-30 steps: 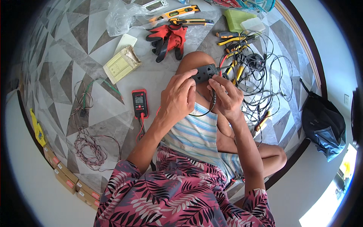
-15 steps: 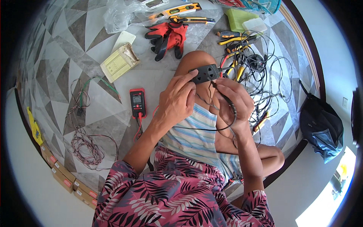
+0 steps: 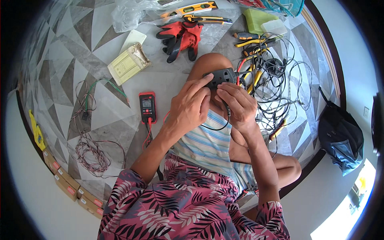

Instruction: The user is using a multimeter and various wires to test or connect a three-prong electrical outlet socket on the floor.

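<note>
My left hand (image 3: 191,102) is closed around the left end of a black extension socket (image 3: 225,75), with a fingertip on its top face. The socket rests above my raised knee. In my right hand (image 3: 239,105) the fingers pinch the end of a black test lead (image 3: 228,112) against the socket's near edge. The fingers hide the lead's tip. A red and black multimeter (image 3: 147,108) lies on the floor left of my left forearm, with leads running from its lower end. A red lead (image 3: 166,116) passes beside my left wrist; its end is hidden.
Tangled black cables (image 3: 276,84) and yellow-handled pliers (image 3: 249,42) lie at the right. Farther off are red-black gloves (image 3: 182,39), a utility knife (image 3: 208,19), a yellow level (image 3: 196,9) and a packaged socket plate (image 3: 129,65). Coiled wire (image 3: 93,157) sits left; a black bag (image 3: 340,128), far right.
My right hand has moved up and left, bringing the lead's end against the socket. The lead's loop is now smaller. My left hand keeps its hold on the socket.
</note>
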The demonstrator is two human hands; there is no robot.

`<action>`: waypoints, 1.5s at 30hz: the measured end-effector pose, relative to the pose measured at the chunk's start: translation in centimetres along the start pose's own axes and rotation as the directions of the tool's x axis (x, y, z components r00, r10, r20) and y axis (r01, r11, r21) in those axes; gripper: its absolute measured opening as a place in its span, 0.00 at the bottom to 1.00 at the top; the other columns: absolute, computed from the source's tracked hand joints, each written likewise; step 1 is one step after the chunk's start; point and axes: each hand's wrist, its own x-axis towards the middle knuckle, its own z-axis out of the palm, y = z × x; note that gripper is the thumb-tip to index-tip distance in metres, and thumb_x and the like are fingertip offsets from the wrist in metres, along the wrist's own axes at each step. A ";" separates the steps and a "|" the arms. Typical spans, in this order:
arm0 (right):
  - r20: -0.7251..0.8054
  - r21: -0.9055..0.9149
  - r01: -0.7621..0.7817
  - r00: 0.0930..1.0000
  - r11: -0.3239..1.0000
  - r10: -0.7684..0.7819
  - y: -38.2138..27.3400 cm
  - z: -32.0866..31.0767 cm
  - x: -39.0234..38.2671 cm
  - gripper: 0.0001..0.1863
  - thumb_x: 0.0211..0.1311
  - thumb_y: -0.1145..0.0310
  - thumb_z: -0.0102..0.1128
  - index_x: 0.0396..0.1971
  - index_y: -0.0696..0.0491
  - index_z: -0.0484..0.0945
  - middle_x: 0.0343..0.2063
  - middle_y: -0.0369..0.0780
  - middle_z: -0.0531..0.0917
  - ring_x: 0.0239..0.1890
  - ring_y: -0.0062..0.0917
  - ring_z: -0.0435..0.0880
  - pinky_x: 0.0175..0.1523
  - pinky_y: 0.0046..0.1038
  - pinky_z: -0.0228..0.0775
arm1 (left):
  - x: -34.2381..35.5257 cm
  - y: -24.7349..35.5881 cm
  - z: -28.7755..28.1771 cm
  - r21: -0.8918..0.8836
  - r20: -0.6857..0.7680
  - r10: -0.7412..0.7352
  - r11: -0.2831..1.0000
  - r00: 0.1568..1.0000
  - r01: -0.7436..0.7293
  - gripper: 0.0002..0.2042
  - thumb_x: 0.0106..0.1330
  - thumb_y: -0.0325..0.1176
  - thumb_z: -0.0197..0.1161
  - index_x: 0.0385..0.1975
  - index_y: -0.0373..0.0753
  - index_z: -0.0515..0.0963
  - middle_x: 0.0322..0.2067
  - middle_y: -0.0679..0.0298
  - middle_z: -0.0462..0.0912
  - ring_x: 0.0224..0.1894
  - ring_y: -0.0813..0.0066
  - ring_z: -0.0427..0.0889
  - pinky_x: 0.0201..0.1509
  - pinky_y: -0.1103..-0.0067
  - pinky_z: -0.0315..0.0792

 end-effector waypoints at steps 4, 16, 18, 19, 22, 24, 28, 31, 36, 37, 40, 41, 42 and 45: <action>0.005 -0.009 0.016 1.000 1.000 -0.016 0.0 0.3 -0.2 0.16 0.44 0.78 0.72 0.37 0.58 0.84 0.38 0.41 0.88 0.41 0.35 0.90 0.39 0.30 0.83 | 0.1 -0.1 -0.2 0.058 0.001 0.037 0.998 0.999 -0.037 0.04 0.61 0.24 0.64 0.34 0.34 0.79 0.60 0.63 0.80 0.51 0.59 0.82 0.46 0.69 0.82; 0.072 -0.031 0.011 0.997 0.999 -0.009 -0.2 -0.1 0.2 0.15 0.48 0.78 0.73 0.39 0.58 0.84 0.39 0.42 0.88 0.42 0.37 0.90 0.43 0.33 0.83 | -0.1 -0.2 0.3 0.005 -0.021 0.021 1.000 1.000 -0.021 0.07 0.57 0.22 0.65 0.34 0.36 0.80 0.60 0.63 0.80 0.53 0.58 0.81 0.54 0.67 0.79; 0.084 -0.051 -0.012 0.996 0.999 0.017 0.1 0.1 -0.1 0.14 0.49 0.78 0.73 0.39 0.58 0.84 0.39 0.42 0.88 0.42 0.37 0.90 0.42 0.32 0.83 | -0.2 -0.3 0.4 0.007 -0.032 0.037 0.999 0.999 -0.036 0.06 0.57 0.23 0.65 0.34 0.36 0.80 0.60 0.63 0.80 0.53 0.58 0.81 0.54 0.68 0.79; 0.093 -0.055 0.005 0.996 0.998 0.001 0.4 0.1 -0.1 0.14 0.50 0.78 0.73 0.38 0.58 0.83 0.38 0.42 0.88 0.41 0.37 0.90 0.42 0.33 0.83 | -0.3 -0.2 0.5 0.014 -0.028 0.035 0.999 0.999 -0.034 0.06 0.57 0.23 0.65 0.34 0.36 0.80 0.60 0.63 0.80 0.53 0.58 0.81 0.54 0.67 0.79; 0.051 -0.033 0.030 0.998 0.999 -0.028 0.4 0.2 -0.3 0.14 0.50 0.78 0.74 0.38 0.58 0.83 0.38 0.42 0.88 0.41 0.37 0.90 0.42 0.33 0.84 | -0.4 0.2 0.6 0.017 -0.024 0.027 0.999 0.999 -0.027 0.05 0.57 0.23 0.65 0.33 0.36 0.80 0.59 0.62 0.81 0.53 0.57 0.82 0.53 0.67 0.80; 0.039 -0.039 0.029 0.999 0.999 -0.028 0.4 0.0 -0.3 0.14 0.50 0.78 0.74 0.38 0.58 0.83 0.38 0.42 0.88 0.41 0.37 0.90 0.42 0.32 0.84 | -0.4 0.5 0.7 0.002 -0.026 0.025 1.000 0.999 -0.024 0.05 0.57 0.23 0.65 0.33 0.35 0.79 0.59 0.62 0.81 0.53 0.57 0.82 0.53 0.67 0.80; 0.009 -0.008 0.046 0.999 0.999 -0.046 0.3 0.1 0.0 0.15 0.49 0.78 0.75 0.38 0.59 0.83 0.37 0.43 0.87 0.40 0.37 0.90 0.40 0.32 0.84 | -0.2 0.4 0.1 -0.065 -0.037 -0.002 0.998 0.999 0.000 0.05 0.58 0.21 0.65 0.33 0.35 0.79 0.59 0.62 0.81 0.51 0.57 0.83 0.52 0.67 0.80; 0.021 -0.008 0.021 1.000 1.000 -0.021 0.1 0.0 0.2 0.15 0.48 0.77 0.75 0.38 0.59 0.83 0.36 0.43 0.87 0.39 0.36 0.90 0.40 0.32 0.84 | -0.2 0.2 -0.1 -0.026 0.015 -0.021 0.999 1.000 0.021 0.06 0.57 0.21 0.65 0.34 0.35 0.79 0.60 0.62 0.80 0.52 0.57 0.82 0.52 0.67 0.80; 0.023 0.082 -0.099 0.995 0.992 0.097 -1.1 -1.1 1.1 0.16 0.48 0.77 0.77 0.38 0.59 0.83 0.36 0.43 0.87 0.39 0.37 0.90 0.40 0.32 0.84 | 0.0 -0.2 0.0 -0.006 0.018 0.003 1.000 1.000 -0.003 0.06 0.58 0.23 0.65 0.35 0.34 0.79 0.62 0.64 0.79 0.52 0.59 0.82 0.50 0.68 0.81; -0.017 0.091 -0.085 0.996 0.992 0.086 -1.2 -1.1 1.3 0.16 0.47 0.76 0.77 0.38 0.59 0.83 0.37 0.43 0.87 0.39 0.38 0.89 0.40 0.33 0.83 | -0.1 -0.3 0.0 0.015 0.016 0.018 1.000 1.000 -0.018 0.06 0.59 0.25 0.65 0.35 0.34 0.79 0.62 0.66 0.79 0.51 0.62 0.82 0.47 0.69 0.82; -0.044 0.081 -0.054 0.997 0.995 0.057 -1.1 -1.5 2.1 0.17 0.46 0.76 0.78 0.38 0.59 0.83 0.37 0.43 0.87 0.40 0.40 0.89 0.41 0.33 0.83 | -0.1 -0.4 -0.2 0.006 0.024 0.026 1.000 0.999 -0.027 0.06 0.58 0.24 0.65 0.35 0.34 0.79 0.63 0.65 0.78 0.52 0.60 0.82 0.48 0.69 0.82; -0.023 0.070 -0.048 0.999 0.996 0.049 -1.0 -1.5 2.1 0.17 0.46 0.76 0.78 0.38 0.59 0.83 0.37 0.43 0.87 0.40 0.39 0.89 0.41 0.33 0.83 | -0.1 -0.4 -0.2 0.006 0.023 0.027 1.000 0.999 -0.027 0.06 0.58 0.24 0.65 0.35 0.34 0.79 0.63 0.65 0.78 0.52 0.60 0.82 0.48 0.69 0.82; -0.002 0.058 -0.042 0.999 0.997 0.042 -0.9 -1.6 2.1 0.17 0.46 0.76 0.78 0.38 0.59 0.83 0.36 0.43 0.87 0.40 0.39 0.89 0.41 0.33 0.83 | -0.1 -0.4 -0.2 -0.003 0.026 0.022 1.000 0.999 -0.022 0.06 0.58 0.24 0.65 0.35 0.34 0.79 0.62 0.65 0.78 0.52 0.60 0.82 0.48 0.69 0.82; -0.009 0.032 -0.020 1.000 0.999 0.020 -0.6 -1.2 1.4 0.16 0.46 0.76 0.77 0.38 0.58 0.83 0.36 0.42 0.87 0.41 0.38 0.89 0.41 0.32 0.83 | -0.1 -0.5 -0.1 -0.020 0.021 0.021 1.000 1.000 -0.021 0.06 0.59 0.24 0.65 0.35 0.34 0.79 0.62 0.64 0.79 0.52 0.60 0.82 0.49 0.69 0.81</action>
